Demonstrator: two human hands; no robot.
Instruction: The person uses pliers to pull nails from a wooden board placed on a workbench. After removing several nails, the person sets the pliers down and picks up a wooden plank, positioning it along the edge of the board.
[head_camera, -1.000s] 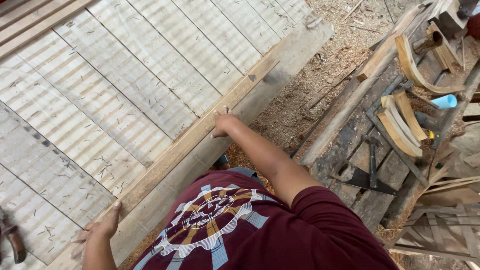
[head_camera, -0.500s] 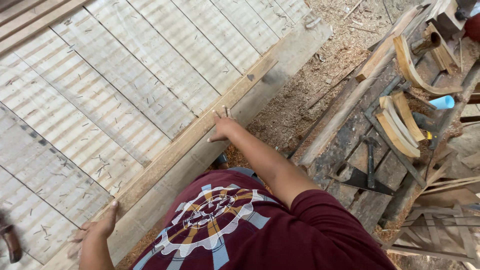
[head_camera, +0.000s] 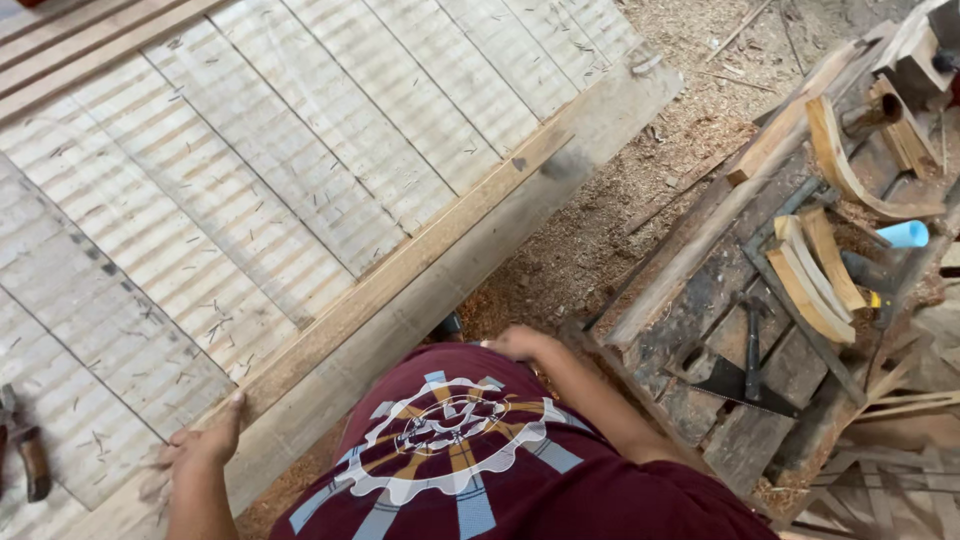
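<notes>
Long pale wooden frame rail (head_camera: 400, 270) lying flat, running diagonally along edge of ribbed panel (head_camera: 250, 170), sawdust dusting it. Left hand (head_camera: 205, 445) pressing flat on rail's near end, fingers spreading.

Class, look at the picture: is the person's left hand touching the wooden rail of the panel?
Touching. The head view shows the left hand lying flat on the wooden rail, thumb on its top face and no gap under the palm.
</notes>
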